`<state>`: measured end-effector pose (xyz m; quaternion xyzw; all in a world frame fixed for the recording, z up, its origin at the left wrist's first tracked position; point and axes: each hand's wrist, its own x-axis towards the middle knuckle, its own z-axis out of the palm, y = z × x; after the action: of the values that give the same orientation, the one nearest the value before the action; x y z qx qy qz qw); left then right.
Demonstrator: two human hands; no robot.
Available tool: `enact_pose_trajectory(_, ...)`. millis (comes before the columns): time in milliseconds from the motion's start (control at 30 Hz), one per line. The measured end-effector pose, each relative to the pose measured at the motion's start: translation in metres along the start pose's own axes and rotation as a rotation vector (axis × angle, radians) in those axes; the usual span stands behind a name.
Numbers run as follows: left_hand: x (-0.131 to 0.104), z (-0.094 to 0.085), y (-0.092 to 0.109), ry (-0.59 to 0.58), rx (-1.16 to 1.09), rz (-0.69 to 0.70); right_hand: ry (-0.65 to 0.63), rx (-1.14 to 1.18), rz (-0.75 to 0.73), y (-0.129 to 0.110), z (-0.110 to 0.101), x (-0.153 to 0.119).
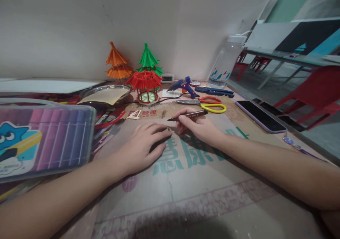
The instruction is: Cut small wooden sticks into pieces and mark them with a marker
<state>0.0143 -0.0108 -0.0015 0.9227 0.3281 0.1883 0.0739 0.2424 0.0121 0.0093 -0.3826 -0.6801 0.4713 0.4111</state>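
Observation:
My left hand lies palm down on the printed brown sheet, its fingers stretched out and the thumb apart. A tiny pale piece, perhaps the end of a little stick, shows at its index fingertip; the rest is hidden. Between the thumb and fingers of my right hand is a dark marker pen, uncapped at the left end. Its tip points left, just beyond my left fingertips; I cannot tell whether it touches anything. Several short pale sticks lie beyond my left hand.
Scissors, a blue glue gun, and blue-handled pliers lie behind my right hand. Red, green and orange pavilion models stand by the wall. A marker case is left; a phone and bottle right.

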Motion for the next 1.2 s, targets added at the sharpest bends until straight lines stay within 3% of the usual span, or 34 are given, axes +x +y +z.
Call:
enact_pose_trajectory(233, -0.0015, -0.0015, 0.0025, -0.029, -0.005, 0.010, 0.059, -0.163, 0.067, -0.0063, -0.0007, 0.0029)
enact_pose_trajectory(467, -0.0026, -0.0008, 0.0017, -0.046, 0.016, 0.022, 0.003, -0.175, 0.071, 0.0000, -0.0007, 0.0042)
enact_pose_trajectory(1200, -0.0023, 0.0007, 0.0012, -0.047, 0.016, 0.024, 0.000, -0.172, 0.102, -0.0024, -0.0018, 0.0059)
